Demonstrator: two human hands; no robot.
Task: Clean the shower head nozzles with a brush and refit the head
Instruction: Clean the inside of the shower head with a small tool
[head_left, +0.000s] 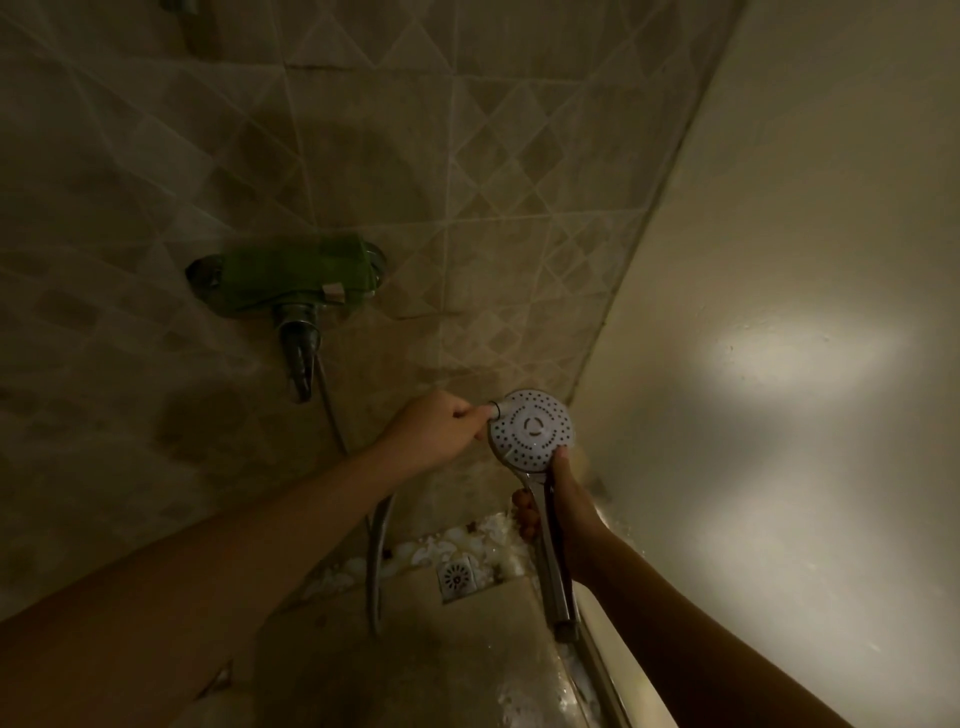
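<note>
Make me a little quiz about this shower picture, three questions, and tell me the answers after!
1. True or false: the shower head is hanging on the wall.
2. Which hand holds the handle under the shower head: A) left hand B) right hand C) neither?
3. Fill in: the cloth draped over the tap on the tiled wall is coloured ____.

Key:
1. False. It is held in both hands, with its nozzle face turned up toward the camera.
2. B. The left hand pinches the rim of the head instead.
3. Green. The green cloth lies over the tap body.
</note>
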